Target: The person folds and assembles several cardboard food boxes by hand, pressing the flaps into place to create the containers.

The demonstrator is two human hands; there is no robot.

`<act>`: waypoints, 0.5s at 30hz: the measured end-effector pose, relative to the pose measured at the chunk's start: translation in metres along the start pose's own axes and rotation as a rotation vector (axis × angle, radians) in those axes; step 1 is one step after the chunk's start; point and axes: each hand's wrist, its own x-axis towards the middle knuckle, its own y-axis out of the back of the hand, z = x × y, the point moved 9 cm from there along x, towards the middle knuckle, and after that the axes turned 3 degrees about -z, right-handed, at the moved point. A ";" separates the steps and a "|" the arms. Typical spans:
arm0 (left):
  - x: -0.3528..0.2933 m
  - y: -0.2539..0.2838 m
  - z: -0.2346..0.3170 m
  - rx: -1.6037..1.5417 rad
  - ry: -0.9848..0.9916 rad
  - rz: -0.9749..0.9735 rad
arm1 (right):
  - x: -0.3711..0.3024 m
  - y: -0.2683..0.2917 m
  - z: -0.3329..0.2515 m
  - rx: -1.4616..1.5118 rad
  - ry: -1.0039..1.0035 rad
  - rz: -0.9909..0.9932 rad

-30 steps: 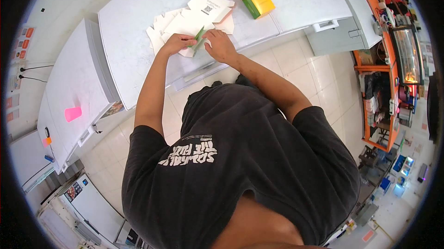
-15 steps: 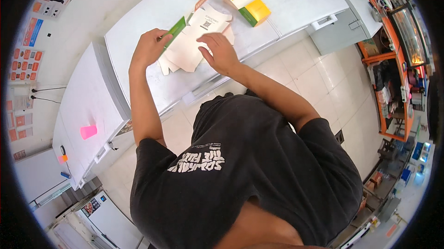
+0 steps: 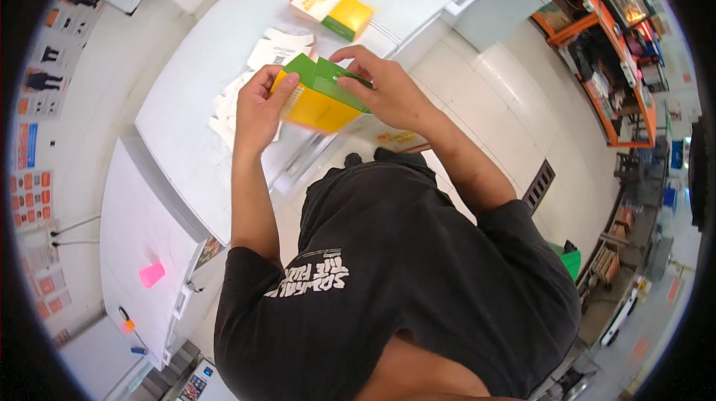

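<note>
A yellow and green carton [image 3: 317, 95] is held up in front of my chest, above the edge of the white table [image 3: 201, 103]. My left hand [image 3: 257, 106] grips its left end. My right hand [image 3: 380, 84] holds its green flaps on the right side. Beneath and behind the carton lies a pile of flat white cartons and papers [image 3: 257, 77] on the table. A second, closed carton in white, yellow and green [image 3: 332, 12] lies farther back on the table.
A lower white cabinet [image 3: 142, 252] stands to my left with a pink sticky note [image 3: 151, 274] on it. Tiled floor [image 3: 485, 95] runs to the right toward orange shelving [image 3: 597, 21]. A grey cabinet [image 3: 492, 6] stands at the table's far end.
My left hand has lifted the flat green piece off the pile, and it now stands as a yellow and green carton held in both hands nearer to my chest.
</note>
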 end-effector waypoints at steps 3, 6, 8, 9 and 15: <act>0.003 -0.029 0.000 -0.031 -0.015 0.063 | -0.013 0.013 0.010 0.048 0.018 0.092; -0.001 -0.048 0.006 -0.062 -0.016 0.127 | -0.028 0.030 0.012 0.074 0.050 0.198; -0.008 -0.054 0.014 0.035 -0.019 0.196 | -0.040 0.035 0.011 0.064 0.032 0.213; -0.009 -0.059 0.018 0.037 -0.024 0.187 | -0.048 0.042 0.004 -0.039 0.088 0.252; -0.031 -0.131 0.067 0.319 -0.165 -0.167 | -0.109 0.075 -0.025 -0.256 0.501 0.527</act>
